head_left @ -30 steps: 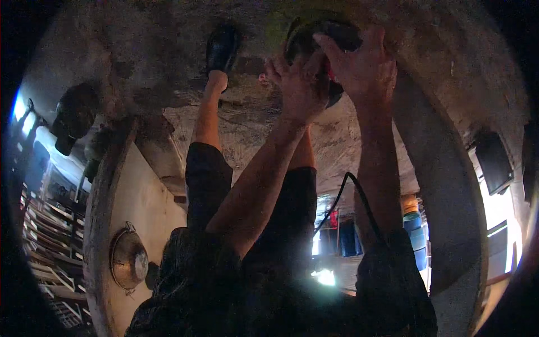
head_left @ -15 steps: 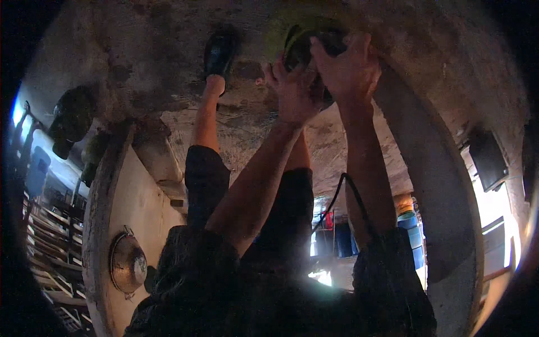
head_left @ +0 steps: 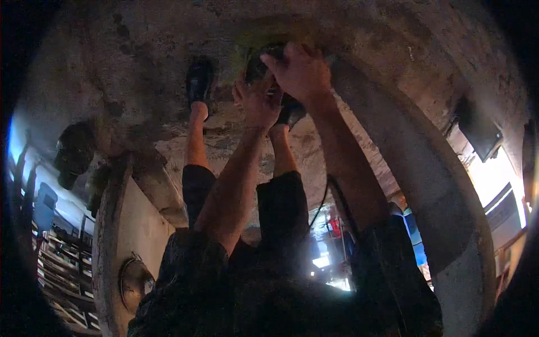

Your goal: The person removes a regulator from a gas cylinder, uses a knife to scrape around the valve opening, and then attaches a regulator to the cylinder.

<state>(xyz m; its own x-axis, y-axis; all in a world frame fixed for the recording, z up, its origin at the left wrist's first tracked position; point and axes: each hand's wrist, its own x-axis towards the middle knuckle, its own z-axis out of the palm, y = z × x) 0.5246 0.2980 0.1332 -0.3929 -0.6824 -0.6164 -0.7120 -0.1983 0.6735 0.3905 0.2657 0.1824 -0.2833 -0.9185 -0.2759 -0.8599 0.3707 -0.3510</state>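
A dark, rounded object (head_left: 257, 67) lies between my two hands in the upper middle of the view. It is too dim for me to tell its kind. My right hand (head_left: 306, 76) curls over its right side, with the thumb reaching across to the left. Lower down, my left hand (head_left: 260, 104) has its bent fingers against the object's near edge. Both hands look closed on it, though their fingertips are partly lost in shadow. A yellow-green patch (head_left: 275, 31) shows on the surface just beyond.
My dark shoe (head_left: 199, 81) stands left of the hands. A curved concrete ledge (head_left: 426, 168) runs down the right. At left are a low wall (head_left: 140, 219), a round metal pan (head_left: 135, 281) against it, and a dark bulky thing (head_left: 76, 149). A black cable (head_left: 320, 208) hangs by my right forearm.
Both hands and the dark object have shifted left. The whole view has tilted a little, and my right shoe now shows beside the left wrist.
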